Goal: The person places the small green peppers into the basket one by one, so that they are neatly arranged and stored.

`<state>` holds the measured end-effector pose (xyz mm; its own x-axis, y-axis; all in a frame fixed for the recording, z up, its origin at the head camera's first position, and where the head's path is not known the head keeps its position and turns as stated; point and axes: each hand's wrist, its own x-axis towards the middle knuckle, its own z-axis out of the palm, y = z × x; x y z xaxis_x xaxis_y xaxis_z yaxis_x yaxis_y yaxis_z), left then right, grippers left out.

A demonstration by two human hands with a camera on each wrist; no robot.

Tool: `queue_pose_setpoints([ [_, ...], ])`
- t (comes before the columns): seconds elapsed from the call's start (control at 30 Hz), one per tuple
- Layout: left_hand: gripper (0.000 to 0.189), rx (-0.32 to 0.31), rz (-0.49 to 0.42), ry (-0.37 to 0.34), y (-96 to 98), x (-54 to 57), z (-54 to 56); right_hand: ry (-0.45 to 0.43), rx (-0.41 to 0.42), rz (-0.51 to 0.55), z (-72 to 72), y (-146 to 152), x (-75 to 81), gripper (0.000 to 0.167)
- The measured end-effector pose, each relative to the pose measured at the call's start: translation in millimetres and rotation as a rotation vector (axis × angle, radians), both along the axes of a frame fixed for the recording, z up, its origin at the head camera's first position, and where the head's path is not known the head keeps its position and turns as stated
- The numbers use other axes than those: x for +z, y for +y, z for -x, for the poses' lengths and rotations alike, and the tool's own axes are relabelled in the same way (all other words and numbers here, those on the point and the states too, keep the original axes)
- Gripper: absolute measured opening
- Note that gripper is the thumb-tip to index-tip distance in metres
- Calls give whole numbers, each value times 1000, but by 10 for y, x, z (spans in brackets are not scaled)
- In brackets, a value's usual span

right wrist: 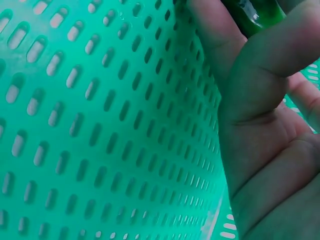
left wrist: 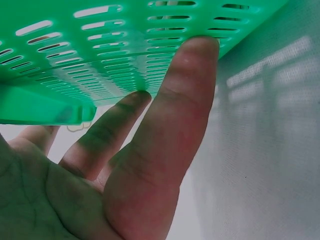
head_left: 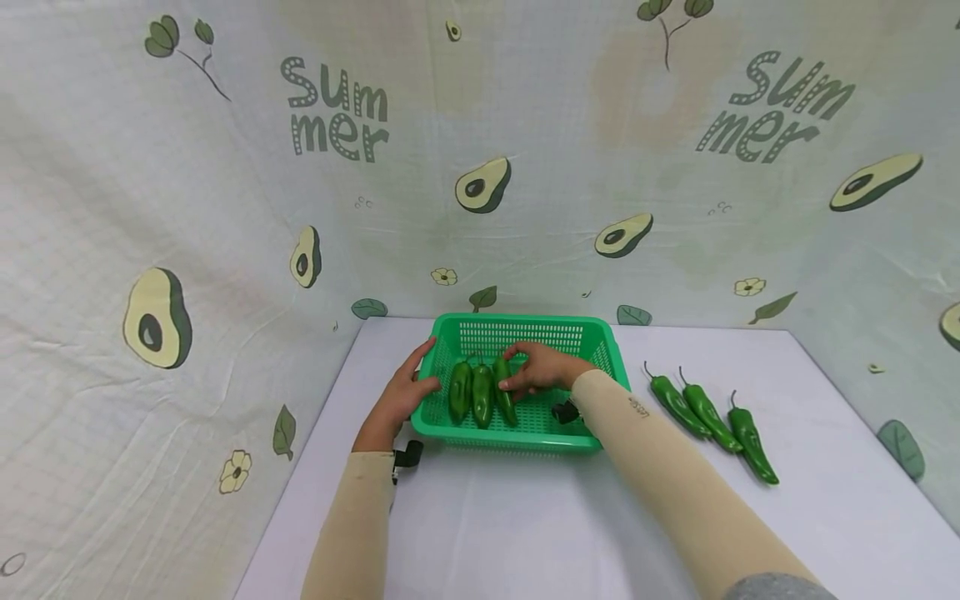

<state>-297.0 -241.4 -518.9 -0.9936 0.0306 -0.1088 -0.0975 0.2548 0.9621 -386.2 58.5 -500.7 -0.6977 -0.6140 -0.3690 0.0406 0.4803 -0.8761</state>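
A green plastic basket [head_left: 517,439] with slotted walls stands on the table. Two green chili peppers lie side by side in its left part, an outer pepper [head_left: 460,392] and an inner pepper [head_left: 482,398]. My right hand [head_left: 542,368] reaches over the basket's right side and pinches a third green chili pepper [head_left: 507,403] beside them; a glossy piece of this pepper [right wrist: 257,15] shows between the fingers in the right wrist view. At the basket's left rim my left hand [head_left: 401,396] holds on, thumb over the edge. Its fingers [left wrist: 175,100] press the slotted outer wall [left wrist: 110,60] from outside.
Three more green chili peppers lie slanted on the table right of the basket: a left one [head_left: 678,407], a middle one [head_left: 711,418] and a right one [head_left: 752,442]. A printed cloth [head_left: 540,250] hangs behind the table and along its sides.
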Motion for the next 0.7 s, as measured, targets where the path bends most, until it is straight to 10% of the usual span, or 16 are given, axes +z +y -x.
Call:
queue_pose_setpoints([
  [0.7,86,-15,-13,4,-7,-13,8,-17,-33,-20,16,1,-66,73],
])
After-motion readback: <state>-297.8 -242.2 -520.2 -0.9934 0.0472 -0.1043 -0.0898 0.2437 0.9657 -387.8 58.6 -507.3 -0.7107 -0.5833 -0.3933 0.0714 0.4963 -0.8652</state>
